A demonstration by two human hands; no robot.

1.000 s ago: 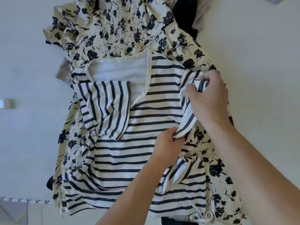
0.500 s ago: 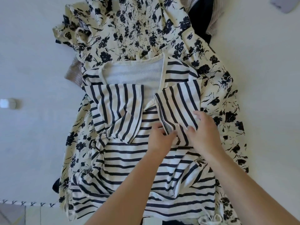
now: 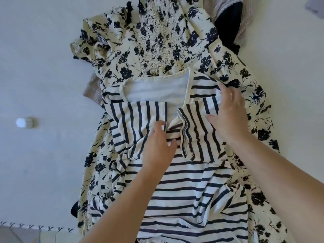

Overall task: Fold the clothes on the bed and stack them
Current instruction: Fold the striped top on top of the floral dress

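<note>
Item: cream cotton top with navy stripes (image 3: 184, 190), flat on cream floral-print dress (image 3: 157, 41), white bed sheet (image 3: 43, 67) beneath. Long axis runs from me toward neckline. Both sleeves folded inward. My left hand (image 3: 157, 148) presses left sleeve, fingers flat; my right hand (image 3: 229, 113), fingers spread, flattens right sleeve. Hem nearest me, probably next fold.

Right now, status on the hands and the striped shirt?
Left hand and right hand flat on striped shirt, both sleeves folded in. Shirt lies atop floral dress. Nothing in the way.
</note>
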